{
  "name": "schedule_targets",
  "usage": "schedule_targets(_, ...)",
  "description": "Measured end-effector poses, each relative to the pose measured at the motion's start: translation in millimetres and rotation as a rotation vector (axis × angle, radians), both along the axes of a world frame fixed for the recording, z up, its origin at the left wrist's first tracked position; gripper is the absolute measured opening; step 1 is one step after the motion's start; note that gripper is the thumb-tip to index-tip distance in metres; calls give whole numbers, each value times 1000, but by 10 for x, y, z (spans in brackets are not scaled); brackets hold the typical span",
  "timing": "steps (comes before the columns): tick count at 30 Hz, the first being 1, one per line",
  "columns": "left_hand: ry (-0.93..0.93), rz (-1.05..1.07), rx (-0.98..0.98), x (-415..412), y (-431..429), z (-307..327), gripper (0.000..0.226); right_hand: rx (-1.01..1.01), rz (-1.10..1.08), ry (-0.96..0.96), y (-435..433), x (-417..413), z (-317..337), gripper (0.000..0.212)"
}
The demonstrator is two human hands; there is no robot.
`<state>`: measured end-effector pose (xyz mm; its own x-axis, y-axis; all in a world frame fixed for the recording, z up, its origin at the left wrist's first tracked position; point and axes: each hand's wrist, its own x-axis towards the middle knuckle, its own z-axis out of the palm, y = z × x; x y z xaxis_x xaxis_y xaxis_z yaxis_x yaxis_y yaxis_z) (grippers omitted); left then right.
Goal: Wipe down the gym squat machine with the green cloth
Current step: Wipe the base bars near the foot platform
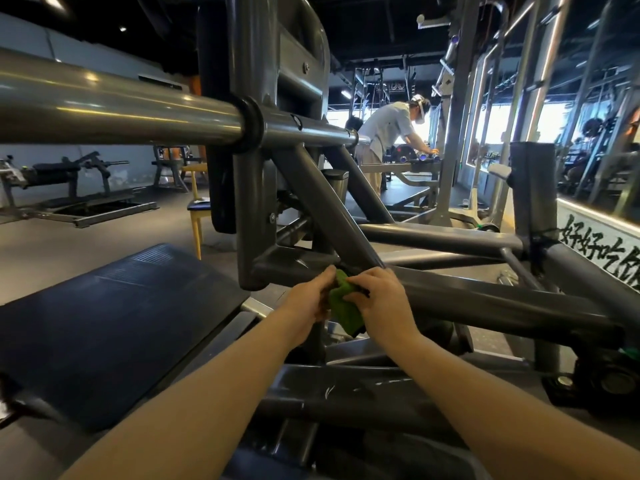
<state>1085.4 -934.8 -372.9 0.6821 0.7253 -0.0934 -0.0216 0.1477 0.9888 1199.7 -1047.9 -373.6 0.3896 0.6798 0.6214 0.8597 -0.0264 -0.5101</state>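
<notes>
One thick steel bar (104,109) runs in from the left edge and meets the grey upright of the squat machine (251,188) at a black collar. Under that bar, far back on the left, a black bench machine (59,174) stands on the grey floor, well apart from everything else. Nearer, the dark blue pad (104,323) fills the lower left, and behind its far corner stands a chair (199,207) with yellow legs. A slanting tube (332,223) drops from the bar to the lower frame of the machine. Just in front of that joint, the left hand (306,303) grips the left edge of the green cloth (343,308), fingers curled round it. The cloth is bunched between both hands, its lower end hanging free; whether it touches the tube I cannot tell. The right hand (382,303) pinches the cloth's upper right side, thumb and fingertips closed on the fabric, with its knuckles near a long grey tube (502,299) that runs off to the right. Farther back, another person (384,133) in a pale shirt bends forward over some equipment. At the right edge, a white wall panel (602,251) carries black brushed characters
</notes>
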Motion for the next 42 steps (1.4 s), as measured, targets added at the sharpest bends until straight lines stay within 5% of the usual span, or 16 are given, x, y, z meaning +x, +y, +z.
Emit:
schedule_targets(5, -15, 139, 79, -30, 92, -61, 14, -98, 78, 106, -78, -25, 80, 31)
schedule_targets(8, 1, 437, 270, -26, 343, 77, 2, -89, -194, -48, -122, 165, 148, 37)
schedule_targets(11, 20, 483, 646, 95, 417, 252, 12, -361, -379, -208, -111, 334, 132, 39)
schedule_targets(15, 384, 414, 1206, 407, 275, 47, 20, -398, -426, -256, -51, 418, 25, 39)
schedule_targets(22, 548, 207, 1534, 380, 215, -131, 51, -446, -454, -265, -11, 429, 39, 43)
schedule_targets(31, 522, 560, 1214, 57, 1068, 28, 26, -338, -535, -180, 185, 300, -34, 36)
schedule_targets(38, 422, 213, 1367, 295, 605, 128, 26, -310, -595, -115, 302, 208, -76, 42)
schedule_targets(42, 608, 304, 1378, 35, 970, 168, 29, -274, -629, -60, 391, 150, -71, 49)
